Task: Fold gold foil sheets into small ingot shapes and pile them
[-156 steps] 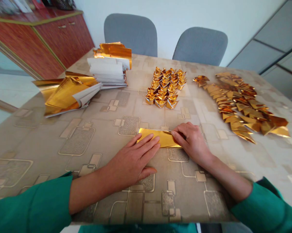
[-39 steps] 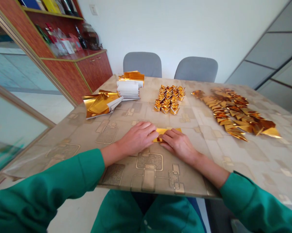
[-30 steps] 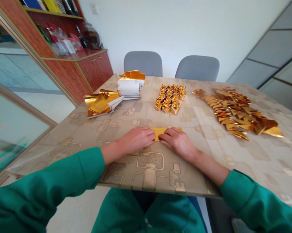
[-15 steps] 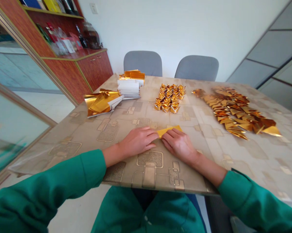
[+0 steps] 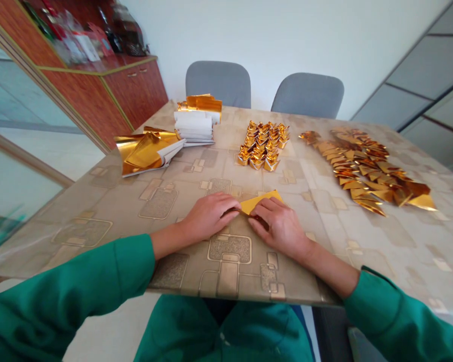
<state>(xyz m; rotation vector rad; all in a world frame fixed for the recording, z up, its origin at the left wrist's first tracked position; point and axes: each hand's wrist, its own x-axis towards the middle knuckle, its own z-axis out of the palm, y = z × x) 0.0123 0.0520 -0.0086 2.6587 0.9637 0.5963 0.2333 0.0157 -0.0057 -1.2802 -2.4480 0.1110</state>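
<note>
A folded piece of gold paper (image 5: 259,200) lies on the patterned table (image 5: 98,211) in front of me. My left hand (image 5: 208,216) pinches its left end with curled fingers. My right hand (image 5: 279,226) rests over its near right part, fingers bent and pressing it down. The far edge of the paper is tilted up off the table. Both arms wear green sleeves.
A cluster of several small folded gold ingots (image 5: 263,146) sits mid-table. A long spread of flat gold folded pieces (image 5: 365,168) lies at the right. Stacks of gold and white sheets (image 5: 166,137) lie at the left. Two grey chairs (image 5: 264,88) and a red cabinet (image 5: 109,90) stand behind.
The gold strip, earlier flat between my hands, is now folded shorter with its far edge lifted. My hands have drawn closer together. The camera has tipped slightly down.
</note>
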